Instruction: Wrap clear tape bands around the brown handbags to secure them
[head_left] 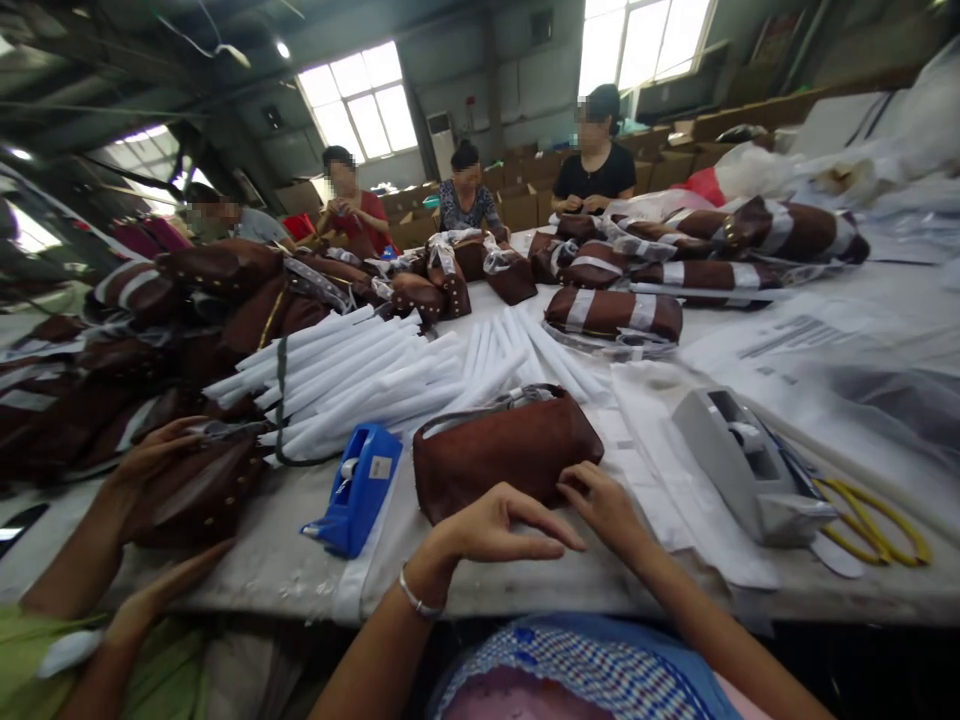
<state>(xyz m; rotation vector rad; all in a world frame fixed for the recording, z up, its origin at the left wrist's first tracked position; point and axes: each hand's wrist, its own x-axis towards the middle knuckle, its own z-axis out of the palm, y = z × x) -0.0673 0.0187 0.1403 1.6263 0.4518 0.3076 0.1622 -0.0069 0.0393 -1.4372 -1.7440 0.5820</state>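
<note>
A brown leather handbag lies on its side on the table in front of me, its grey-wrapped strap along the top edge. My left hand hovers at the bag's near side, fingers stretched out and thumb apart, holding nothing; a silver bracelet circles that wrist. At the bag's lower right corner is my right hand, its fingertips drawn together against or just in front of the leather. Whatever may be pinched there is too small to make out. Left of the bag stands a blue tape dispenser.
White paper rolls are heaped behind the bag. To the right are a grey tape dispenser and yellow-handled scissors. At left, a co-worker's hands hold another brown bag. Wrapped bags line the far side, where several people sit.
</note>
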